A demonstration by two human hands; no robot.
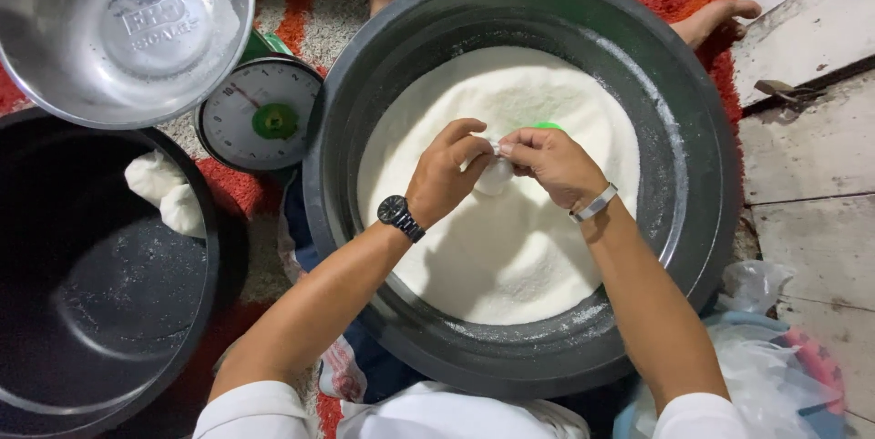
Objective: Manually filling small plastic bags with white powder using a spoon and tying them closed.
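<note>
To your left, the empty black basin (100, 311) has two filled white packets (169, 193) resting on its rim, so by that count two look done; above it a steel bowl (123, 29) holds only a dusting, beside a dial kitchen scale (262, 115); your left hand (447, 175) and right hand (547, 164) are both pinched shut on a small white packet (495, 176) over the big grey basin (711, 175); its mound of white powder (501, 247) stays large, so most seems left.
</note>
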